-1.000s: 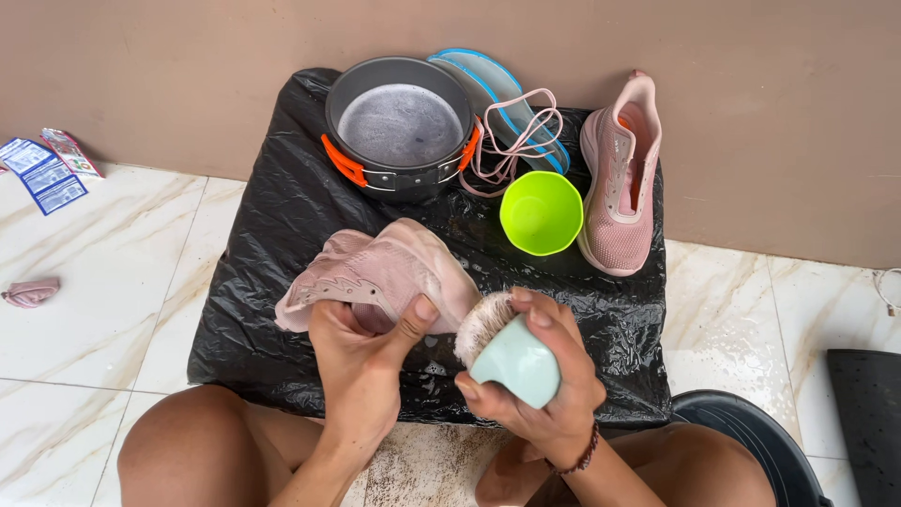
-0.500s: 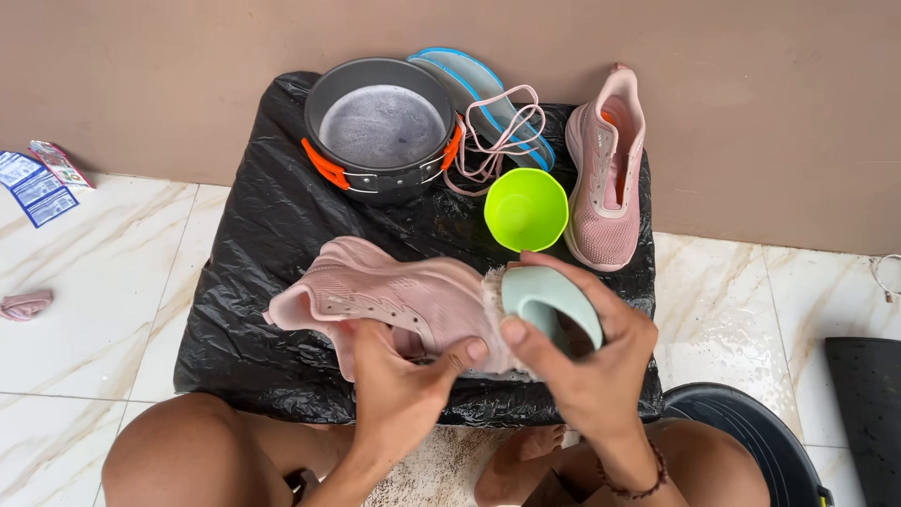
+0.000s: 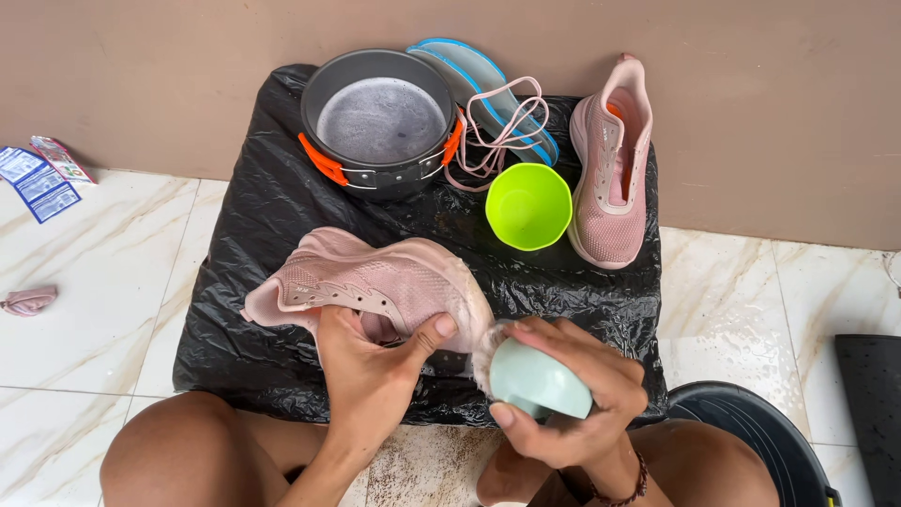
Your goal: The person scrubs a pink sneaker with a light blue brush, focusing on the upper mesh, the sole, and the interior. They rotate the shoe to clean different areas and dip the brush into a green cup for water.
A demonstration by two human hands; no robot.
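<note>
A: Looking down from the head camera: the left hand [image 3: 371,376] grips the pink sneaker [image 3: 375,286] from below, thumb hooked over the upper. Its long axis runs left to right, heel end out left, toe end toward the other hand.

B: And the right hand [image 3: 572,404]?

A: Closed round a pale green scrub brush [image 3: 537,380], bristles pressed against the toe end. The shoe lies just left of that hand, touching the brush; both hands sit close together over the near edge of the black plastic sheet [image 3: 235,310].

B: Surroundings?

A: The second pink sneaker [image 3: 615,178] stands well apart at the far right, by a lime green bowl [image 3: 528,205]. A dark pot of soapy water [image 3: 380,122] sits behind, with loose laces [image 3: 497,131] beside it.
</note>
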